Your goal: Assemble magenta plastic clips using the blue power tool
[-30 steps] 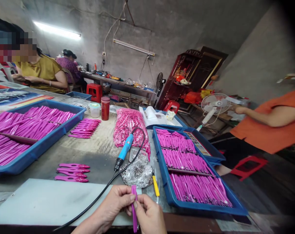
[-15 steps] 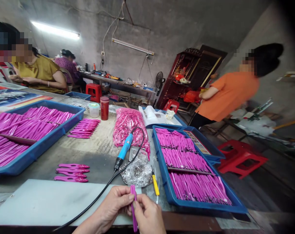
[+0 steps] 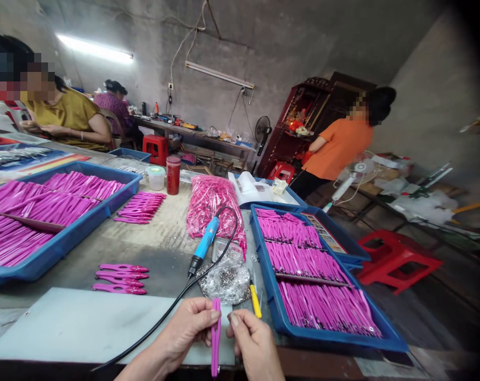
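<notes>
My left hand point(image 3: 188, 325) pinches a long, slim magenta two-armed piece point(image 3: 215, 346) upright near the table's front edge. Just to its right is my right hand point(image 3: 257, 341), thumb and fingertips pressed together and apart from the piece; whether something small is in them I cannot make out. A clear plastic bag of small metal parts point(image 3: 227, 280) lies beyond my hands. Near it are a yellow-handled tool point(image 3: 255, 300) and a blue electric screwdriver point(image 3: 206, 239) with a black cord point(image 3: 160, 328). Several magenta pieces with glossy tips point(image 3: 120, 279) lie to the left.
Blue trays full of magenta pieces flank me, a left tray point(image 3: 33, 272) and a right tray point(image 3: 323, 334). Behind stand a bag of pink parts point(image 3: 211, 201), a red cup point(image 3: 173, 177) and a lidded tub point(image 3: 156, 180). A person in orange point(image 3: 335, 148) stands beyond; others sit left.
My right hand has come off the magenta piece and moved slightly right. The left hand keeps hold of it. The person in orange has moved left and farther away.
</notes>
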Tool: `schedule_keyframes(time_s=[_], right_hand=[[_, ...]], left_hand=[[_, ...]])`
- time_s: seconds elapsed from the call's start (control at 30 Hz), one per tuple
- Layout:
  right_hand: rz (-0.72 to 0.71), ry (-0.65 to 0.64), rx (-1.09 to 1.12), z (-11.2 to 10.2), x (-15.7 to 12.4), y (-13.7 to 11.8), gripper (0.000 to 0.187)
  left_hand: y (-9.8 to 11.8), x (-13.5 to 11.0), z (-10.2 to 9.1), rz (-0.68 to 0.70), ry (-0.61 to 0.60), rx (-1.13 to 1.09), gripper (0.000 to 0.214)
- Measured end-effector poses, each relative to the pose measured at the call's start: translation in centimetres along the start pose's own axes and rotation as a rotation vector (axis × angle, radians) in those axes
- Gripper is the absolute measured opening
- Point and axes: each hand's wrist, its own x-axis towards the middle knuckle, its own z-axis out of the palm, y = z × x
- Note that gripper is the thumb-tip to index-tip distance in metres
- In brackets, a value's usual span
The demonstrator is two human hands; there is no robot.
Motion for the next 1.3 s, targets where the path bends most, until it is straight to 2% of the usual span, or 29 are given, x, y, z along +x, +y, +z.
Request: schedule_keyframes(time_s=[0.13, 0.3, 0.47, 0.6, 0.77, 0.93, 1.03, 1.2, 1.3], right_hand=[[0.005, -0.032, 0.037, -0.5, 0.4, 0.0, 0.047], [-0.029, -0.163, -0.025, -1.0, 0.9, -0.4, 0.043], [-0.268, -0.315, -0.29, -1.5, 1.4, -2.6, 0.033], [-0.441, -0.414, -0.464, -1.7, 1.8, -3.2, 0.027], [-0.519, -0.364, -0.537, -1.5, 2.2, -2.3, 0.024], [-0.467, -0.188, -0.523, -1.0, 2.3, 0.0, 0.026], [-0.418, -0.092, -0.453, -0.6, 2.4, 1.3, 0.031], [-0.36, 0.035, -0.343, 0.4, 2.6, 2.7, 0.041], [-0.317, 0.088, -0.293, 0.9, 2.7, 3.5, 0.047]], left_hand=[[0.4, 0.1, -0.1, 0.013, -0.024, 0.097, 0.041], [1.2, -0.4, 0.3, 0.026, -0.074, 0.261, 0.037], [1.7, -1.1, 0.5, 0.027, -0.168, 0.505, 0.023], [2.0, -1.5, 0.5, 0.05, -0.23, 0.644, 0.015], [1.8, -1.2, 0.7, 0.016, -0.212, 0.621, 0.017], [-0.7, -0.2, 0.4, 0.057, -0.117, 0.447, 0.037], [-2.0, 0.3, 0.1, 0.208, -0.035, 0.475, 0.035], [-3.1, 0.7, -0.6, 0.56, 0.087, 0.862, 0.02], [-4.4, 1.5, -1.3, 0.779, 0.167, 1.078, 0.02]])
